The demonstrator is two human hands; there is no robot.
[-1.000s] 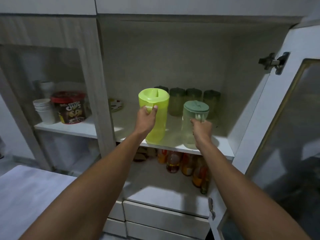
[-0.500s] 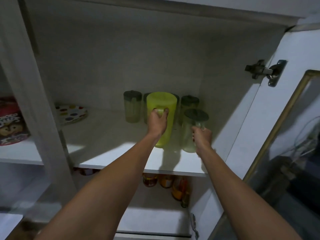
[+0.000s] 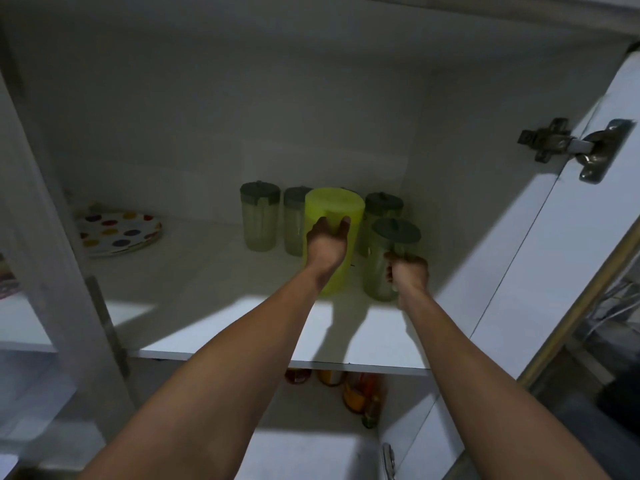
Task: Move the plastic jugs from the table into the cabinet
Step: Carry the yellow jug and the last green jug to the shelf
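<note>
Standing upright on the cabinet shelf [image 3: 363, 344], the yellow-green jug [image 3: 341, 209] is gripped by the left hand [image 3: 325, 245]. The right hand [image 3: 408, 275] is closed around the handle of the clear jug [image 3: 379, 271], also upright, just beside. Behind them stand more jugs; the shelf's left part is free up to a dotted plate [image 3: 119, 233].

Dim white shelf [image 3: 221, 327], open door [image 3: 554, 271]

Centre of frame: left hand [image 3: 327, 242] wraps the lime jug [image 3: 334, 216], right hand [image 3: 408, 273] grips the handle of a clear jug w/ grey-green lid [image 3: 393, 251] – both jugs stand on the cabinet shelf [image 3: 225, 327]. Three more clear jugs behind; dotted plates [image 3: 119, 233] at mid-left.
</note>
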